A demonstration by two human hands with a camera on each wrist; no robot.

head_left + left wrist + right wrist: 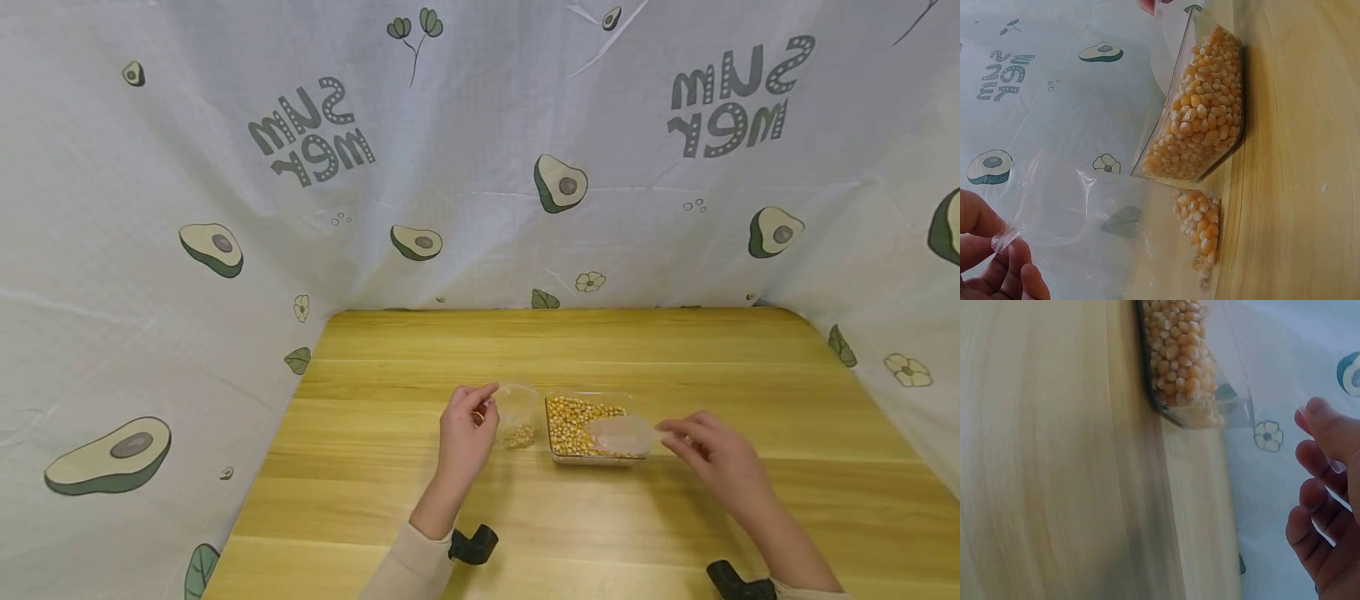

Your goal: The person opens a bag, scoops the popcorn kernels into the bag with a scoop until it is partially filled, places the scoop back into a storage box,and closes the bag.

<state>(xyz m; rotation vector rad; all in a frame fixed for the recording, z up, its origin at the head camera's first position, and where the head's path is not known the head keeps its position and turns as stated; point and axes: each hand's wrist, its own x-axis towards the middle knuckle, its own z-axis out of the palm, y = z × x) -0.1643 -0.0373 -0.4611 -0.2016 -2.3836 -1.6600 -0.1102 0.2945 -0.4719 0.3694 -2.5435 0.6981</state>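
Observation:
My left hand (pixel 468 425) pinches the upper edge of a clear plastic bag (pixel 1066 206) between thumb and fingers. The bag stands upright with its mouth spread, and a small heap of corn kernels (pixel 1200 231) lies at its bottom. Just right of it sits a clear rectangular box (pixel 596 460), well filled with yellow corn kernels (pixel 572 421). From the box's right side my right hand (pixel 716 458) pinches the narrow end of a translucent plastic scoop (pixel 621 435). Its wide end reaches over the kernels, which look lower on that side.
Bag and box stand on a wood-grain table (pixel 390 367). A white curtain (pixel 480 167) printed with avocados and lettering hangs behind the table and along its sides. A black wrist mount (pixel 474 546) is on the left forearm, another (pixel 738 582) on the right.

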